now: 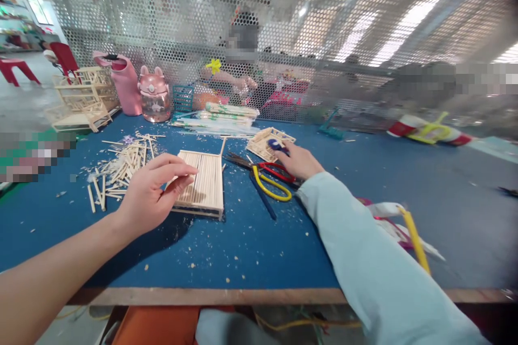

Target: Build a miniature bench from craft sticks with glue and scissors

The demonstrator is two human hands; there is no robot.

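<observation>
My left hand [156,194] hovers over the left part of a flat panel of pale wooden sticks [206,180], thumb and fingers pinched together; whatever may be between them is too small to make out. My right hand [299,160] is closed on a small dark blue object [277,144], at the edge of a small stick frame [265,139]. Beside that hand lie scissors with a red handle [279,171] and a tool with a yellow handle [273,191]. A thin dark blue rod [263,197] rests below them on the table.
Loose sticks [129,164] are heaped at the left. Behind stand a stick model [83,97], a pink bottle [127,86] and a clear-bottomed cup [156,99]. Packaged sticks [226,116] lie before a perforated metal screen [170,27], with a person beyond. White glue bottles [388,209] lie right.
</observation>
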